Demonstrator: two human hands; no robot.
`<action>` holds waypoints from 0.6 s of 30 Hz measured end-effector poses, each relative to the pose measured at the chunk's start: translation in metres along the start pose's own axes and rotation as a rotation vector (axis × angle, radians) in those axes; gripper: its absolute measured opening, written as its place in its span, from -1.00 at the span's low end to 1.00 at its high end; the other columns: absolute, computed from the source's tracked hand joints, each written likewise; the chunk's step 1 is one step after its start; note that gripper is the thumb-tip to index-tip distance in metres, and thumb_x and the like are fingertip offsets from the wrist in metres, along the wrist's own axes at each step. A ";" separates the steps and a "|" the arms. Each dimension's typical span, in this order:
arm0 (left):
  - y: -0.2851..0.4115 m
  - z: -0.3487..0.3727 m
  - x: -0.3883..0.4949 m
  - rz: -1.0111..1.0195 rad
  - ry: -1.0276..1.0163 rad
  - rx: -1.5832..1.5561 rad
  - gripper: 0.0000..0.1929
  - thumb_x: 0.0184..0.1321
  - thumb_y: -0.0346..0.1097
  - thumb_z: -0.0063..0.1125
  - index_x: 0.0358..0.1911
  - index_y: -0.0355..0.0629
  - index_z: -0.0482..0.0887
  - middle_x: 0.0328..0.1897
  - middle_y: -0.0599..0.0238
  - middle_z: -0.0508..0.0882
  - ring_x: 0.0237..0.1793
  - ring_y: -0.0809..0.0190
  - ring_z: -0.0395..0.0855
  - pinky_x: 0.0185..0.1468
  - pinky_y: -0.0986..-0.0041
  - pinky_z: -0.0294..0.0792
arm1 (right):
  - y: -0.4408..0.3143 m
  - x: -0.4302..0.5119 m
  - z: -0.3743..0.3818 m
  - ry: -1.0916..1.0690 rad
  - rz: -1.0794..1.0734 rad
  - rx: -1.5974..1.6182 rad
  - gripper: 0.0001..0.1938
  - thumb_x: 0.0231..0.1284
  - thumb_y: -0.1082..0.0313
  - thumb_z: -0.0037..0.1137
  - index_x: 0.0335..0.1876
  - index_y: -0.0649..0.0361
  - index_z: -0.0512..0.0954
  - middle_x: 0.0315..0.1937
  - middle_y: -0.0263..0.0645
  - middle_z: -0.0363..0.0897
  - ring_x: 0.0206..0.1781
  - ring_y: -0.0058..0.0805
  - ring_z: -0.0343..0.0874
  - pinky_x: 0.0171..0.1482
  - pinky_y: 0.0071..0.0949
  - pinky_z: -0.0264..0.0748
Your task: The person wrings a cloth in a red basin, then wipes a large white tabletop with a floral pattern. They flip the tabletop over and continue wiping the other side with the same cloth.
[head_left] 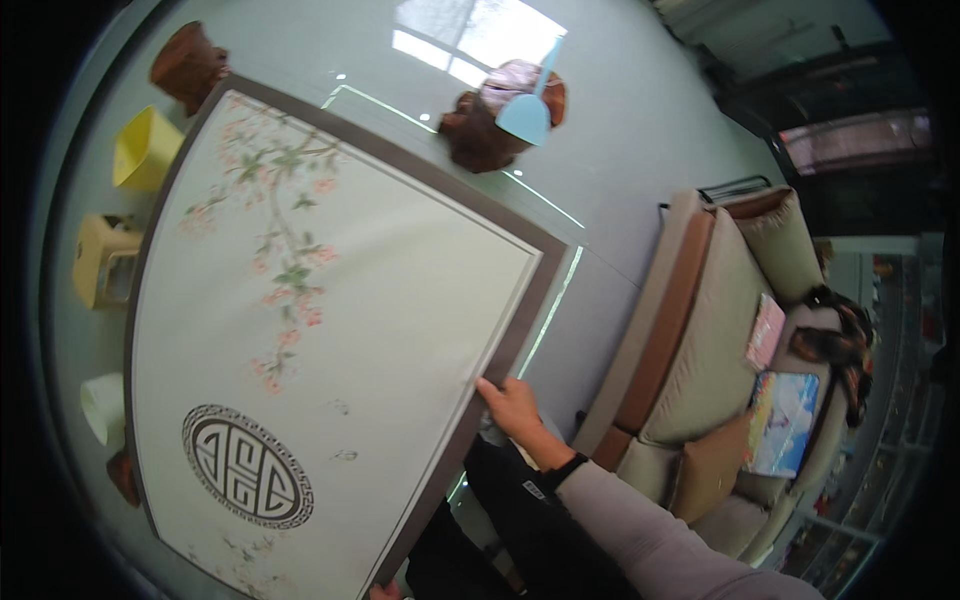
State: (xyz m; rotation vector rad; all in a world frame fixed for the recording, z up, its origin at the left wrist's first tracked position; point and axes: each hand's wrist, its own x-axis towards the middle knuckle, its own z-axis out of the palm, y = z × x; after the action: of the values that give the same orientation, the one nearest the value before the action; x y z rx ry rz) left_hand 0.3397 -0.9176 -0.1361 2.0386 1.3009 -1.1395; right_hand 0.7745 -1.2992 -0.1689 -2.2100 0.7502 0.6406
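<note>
A large flat panel or mat [405, 300] with a dark brown border, printed blossom branches and a round dark emblem spreads before me, at a slant. My right hand [517, 409], wearing a dark wristband, grips its near border with the thumb on top and the fingers under the edge. Lower along the same border, my left hand [385, 591] shows only in part at the picture's bottom, its fingers at the panel's corner. My legs in black trousers [525, 510] are just below the panel.
Beyond the panel, a light blue scoop-shaped item [525, 118] lies on a wooden stump-like piece [480, 142]. Along the left are another wooden piece [186, 66], a yellow bin [148, 150], a tan box [105, 262] and a white container [103, 409]. A cushioned sofa [690, 330] stands right.
</note>
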 end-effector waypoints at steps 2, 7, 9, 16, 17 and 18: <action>-0.013 0.008 -0.002 0.001 0.023 -0.067 -0.52 0.59 0.04 -0.10 0.36 -0.09 0.55 0.33 0.17 0.67 0.35 0.01 0.60 0.38 0.06 0.47 | 0.003 0.001 0.000 0.031 -0.009 -0.014 -0.27 0.23 -0.30 0.34 -0.45 0.48 0.57 -0.41 0.33 0.62 -0.26 0.29 0.68 -0.22 0.08 0.52; -0.053 0.051 0.009 0.043 0.089 -0.304 -0.54 0.62 0.03 -0.15 0.34 -0.07 0.58 0.32 0.23 0.69 0.35 0.06 0.60 0.38 0.08 0.47 | 0.000 0.004 -0.002 0.049 -0.076 0.070 -0.42 0.25 -0.07 0.38 -0.21 0.53 0.67 -0.36 0.22 0.74 -0.22 0.03 0.80 -0.17 -0.16 0.61; -0.064 0.071 0.020 0.122 0.112 -0.593 -0.54 0.64 0.03 -0.17 0.33 -0.06 0.59 0.31 0.26 0.69 0.35 0.08 0.61 0.38 0.08 0.48 | -0.003 0.004 -0.003 0.027 -0.002 0.213 -0.49 0.27 0.01 0.41 -0.20 0.51 0.69 -0.35 0.09 0.78 -0.24 -0.20 0.79 -0.17 -0.19 0.60; -0.058 0.087 0.005 -0.098 0.220 -0.277 -0.47 0.08 -0.33 0.56 0.13 -0.33 0.65 -0.10 -0.02 0.81 -0.08 -0.11 0.85 0.08 0.08 0.64 | -0.008 0.004 -0.006 -0.015 0.007 0.359 -0.60 0.36 0.18 0.39 0.00 0.46 0.68 -0.17 -0.16 0.76 -0.21 -0.40 0.67 -0.11 -0.32 0.61; -0.052 0.082 0.004 -0.063 0.221 -0.237 -0.53 0.10 -0.33 0.54 0.06 -0.33 0.68 -0.10 -0.04 0.81 -0.07 -0.13 0.84 0.08 0.08 0.64 | -0.008 0.006 -0.006 -0.033 0.025 0.400 -0.61 0.37 0.19 0.38 -0.01 0.46 0.68 -0.16 -0.17 0.76 -0.19 -0.40 0.67 -0.10 -0.32 0.61; -0.045 0.077 0.002 -0.077 0.206 -0.178 -0.60 0.11 -0.33 0.53 0.00 -0.34 0.72 -0.09 -0.07 0.81 -0.06 -0.15 0.83 0.07 0.08 0.64 | -0.007 0.006 -0.007 -0.045 0.028 0.439 -0.62 0.37 0.19 0.38 -0.01 0.45 0.68 -0.15 -0.17 0.76 -0.18 -0.41 0.67 -0.09 -0.33 0.60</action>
State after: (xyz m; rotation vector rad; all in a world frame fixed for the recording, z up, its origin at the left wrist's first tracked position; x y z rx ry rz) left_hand 0.2690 -0.9533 -0.1783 2.0295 1.5330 -0.8285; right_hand 0.7850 -1.3024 -0.1655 -1.7808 0.8124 0.4823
